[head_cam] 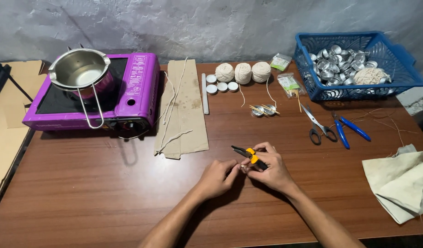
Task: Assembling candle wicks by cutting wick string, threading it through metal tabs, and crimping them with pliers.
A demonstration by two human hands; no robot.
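Our right hand clamped on black-and-yellow steel pliers, mid-tabletop toward near edge. Our left hand pinches tiny pale piece, kind unclear, touching right fingertips. Advice, we judge: keep pinch steady, align plier tips squarely, squeeze gently.

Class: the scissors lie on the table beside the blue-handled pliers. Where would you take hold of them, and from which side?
Take the scissors by the dark finger loops, coming from the near table edge. They lie flat with loops toward the person and blades pointing away toward the blue basket, so this keeps fingers off the tips. The blue-handled pliers lie just right.
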